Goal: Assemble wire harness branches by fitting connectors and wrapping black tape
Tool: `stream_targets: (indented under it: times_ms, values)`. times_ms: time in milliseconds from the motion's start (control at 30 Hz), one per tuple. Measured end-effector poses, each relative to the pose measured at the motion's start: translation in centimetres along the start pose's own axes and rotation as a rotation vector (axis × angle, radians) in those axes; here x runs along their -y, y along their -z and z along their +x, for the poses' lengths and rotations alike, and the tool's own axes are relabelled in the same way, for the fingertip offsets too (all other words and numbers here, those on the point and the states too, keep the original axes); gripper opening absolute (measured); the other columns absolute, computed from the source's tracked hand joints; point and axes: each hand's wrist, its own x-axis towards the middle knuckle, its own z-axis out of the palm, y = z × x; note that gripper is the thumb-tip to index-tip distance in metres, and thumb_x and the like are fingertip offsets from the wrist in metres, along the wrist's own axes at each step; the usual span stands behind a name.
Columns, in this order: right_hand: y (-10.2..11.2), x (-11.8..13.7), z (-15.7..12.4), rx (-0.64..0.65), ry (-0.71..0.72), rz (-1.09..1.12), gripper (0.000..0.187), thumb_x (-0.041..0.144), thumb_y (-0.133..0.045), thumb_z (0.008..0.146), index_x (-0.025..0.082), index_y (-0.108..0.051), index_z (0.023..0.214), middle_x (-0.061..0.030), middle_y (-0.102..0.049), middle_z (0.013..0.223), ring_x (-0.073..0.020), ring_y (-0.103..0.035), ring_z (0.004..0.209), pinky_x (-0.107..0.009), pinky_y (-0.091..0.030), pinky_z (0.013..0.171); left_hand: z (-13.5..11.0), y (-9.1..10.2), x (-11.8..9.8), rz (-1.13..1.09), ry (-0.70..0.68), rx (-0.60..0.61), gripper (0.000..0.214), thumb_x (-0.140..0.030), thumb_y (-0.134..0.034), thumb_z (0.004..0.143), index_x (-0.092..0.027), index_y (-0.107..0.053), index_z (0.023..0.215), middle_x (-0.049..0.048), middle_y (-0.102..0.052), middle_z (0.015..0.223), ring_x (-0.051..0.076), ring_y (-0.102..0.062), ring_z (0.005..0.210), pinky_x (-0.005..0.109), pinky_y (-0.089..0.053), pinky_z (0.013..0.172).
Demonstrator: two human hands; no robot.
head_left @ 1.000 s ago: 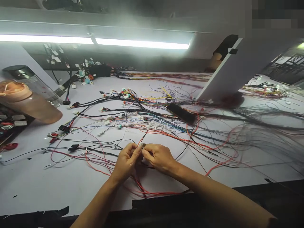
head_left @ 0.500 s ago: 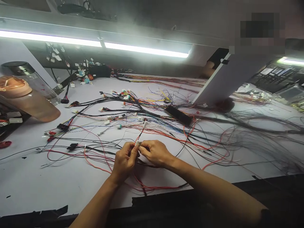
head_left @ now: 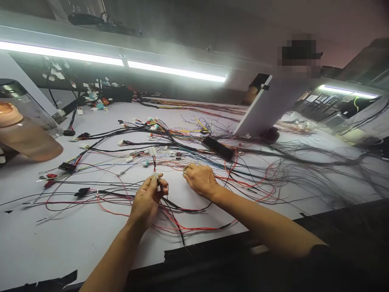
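Observation:
My left hand (head_left: 148, 192) is closed in a pinch on red and black wires. A white plug connector (head_left: 152, 151) stands out beyond the fingertips on those wires. Something small and white also shows at the thumb tip, partly hidden by the fingers. To the right and apart from it, my right hand (head_left: 200, 180) is closed, with a small ring-shaped thing (head_left: 185, 169) at its fingertips; its kind is unclear. Beneath and around both hands spreads a wiring harness (head_left: 142, 142) of black-wrapped branches and loose coloured wires.
A dark rectangular block (head_left: 218, 149) lies among the wires. Two bottles, one peach-coloured (head_left: 33, 140), are at the left. A white upright panel (head_left: 258, 105) stands at the back right, with a person behind it. Black tape (head_left: 206, 247) lines the front edge.
My hands have separated: the right one moved away from the left with the ring-shaped thing. My left hand still holds the wires. The view has shifted slightly right.

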Motion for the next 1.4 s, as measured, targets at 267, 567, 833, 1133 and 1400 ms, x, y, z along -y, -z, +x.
stream_targets:
  times_ms: [267,567,833,1133,1400]
  values:
    - [-0.8,-1.2,-0.4,-0.017,0.014,0.027,0.036,0.043,-0.044,0.095,0.015,-0.063,0.107,-0.0118,-0.062,0.110,-0.0248,-0.059,0.093,-0.039,-0.035,0.082,0.0,-0.2,0.1,-0.142,0.110,0.027,0.024,-0.031,-0.073,0.078,-0.012,-0.060,0.085,-0.0038,-0.039,0.063,0.004,-0.032,0.049,0.016,-0.031,0.046]
    - [0.6,2.9,1.3,0.241,0.210,1.273,0.041,0.046,-0.039,0.098,0.015,-0.064,0.105,-0.0026,-0.067,0.083,-0.0121,-0.062,0.072,-0.025,-0.047,0.070,-0.7,-1.3,0.4,0.030,0.083,0.151,0.034,-0.043,-0.069,0.080,-0.014,-0.053,0.070,-0.0031,-0.041,0.058,0.006,-0.034,0.048,0.018,-0.032,0.045]
    - [3.1,3.0,3.3,0.252,0.170,1.565,0.035,0.042,-0.047,0.097,0.013,-0.065,0.096,0.0013,-0.059,0.070,-0.0065,-0.051,0.057,-0.020,-0.044,0.058,-0.5,-2.8,-0.8,-0.036,-0.009,0.122,0.020,-0.034,-0.064,0.086,-0.014,-0.062,0.082,0.0005,-0.047,0.065,0.011,-0.046,0.057,0.023,-0.045,0.055]
    - [-1.6,3.4,-2.4,0.102,0.188,1.398,0.028,0.035,-0.063,0.086,0.017,-0.065,0.108,-0.0015,-0.065,0.089,-0.0105,-0.058,0.076,-0.021,-0.044,0.070,1.3,-4.6,-2.1,-0.340,-0.167,-0.189,0.027,-0.025,-0.041,0.097,-0.012,-0.055,0.078,-0.0038,-0.037,0.059,0.007,-0.039,0.049,0.017,-0.037,0.047]
    - [-1.9,3.5,-3.6,-0.010,0.011,1.203,0.020,0.029,-0.057,0.091,0.019,-0.073,0.086,0.0001,-0.071,0.076,-0.0100,-0.061,0.070,-0.020,-0.041,0.066,0.3,-4.2,-0.9,-0.272,-0.111,-0.209,0.032,-0.036,-0.038,0.098,-0.013,-0.060,0.097,-0.0004,-0.047,0.066,0.010,-0.051,0.060,0.021,-0.047,0.061]
